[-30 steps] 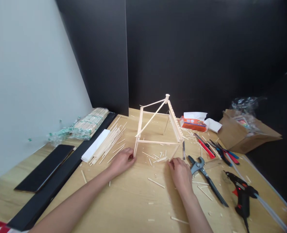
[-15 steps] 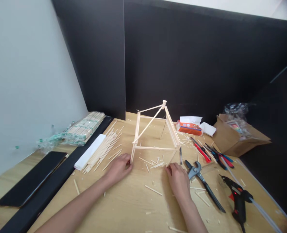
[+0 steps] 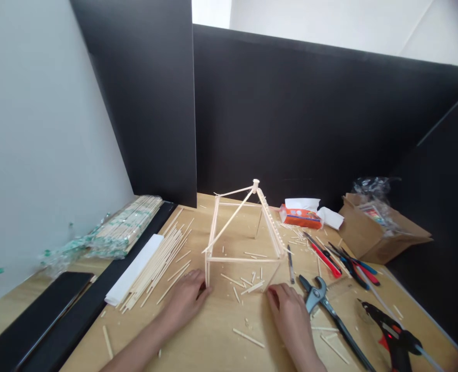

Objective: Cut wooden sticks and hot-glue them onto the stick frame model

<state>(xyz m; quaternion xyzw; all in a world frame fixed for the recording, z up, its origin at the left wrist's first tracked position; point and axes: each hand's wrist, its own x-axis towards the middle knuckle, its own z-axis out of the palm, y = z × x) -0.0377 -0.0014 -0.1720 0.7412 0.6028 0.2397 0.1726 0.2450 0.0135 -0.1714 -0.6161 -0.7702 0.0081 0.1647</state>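
A house-shaped frame of thin wooden sticks [image 3: 246, 260] stands on the table in front of me, with sloping sticks that meet at a small knob at its top. My left hand [image 3: 187, 299] is closed at the foot of its front left leg, thumb and fingers about the stick. At the foot of the front right leg, my right hand [image 3: 290, 312] is curled with its fingertips against the stick; part of its grip is hidden. Short cut stick pieces [image 3: 253, 287] lie between the hands. Beside my right hand rest grey pliers with dark handles [image 3: 331, 310].
At right lie a black glue gun [image 3: 391, 328] with a red light, a red cutter [image 3: 324, 256], more hand tools and a cardboard box [image 3: 362, 235]. A tissue pack [image 3: 300, 217] sits behind. Loose long sticks [image 3: 161, 263] and bagged sticks [image 3: 126, 225] lie at left.
The view has tilted upward, so the table and everything on it sit lower in the picture. Both hands stay at the front legs of the stick frame.
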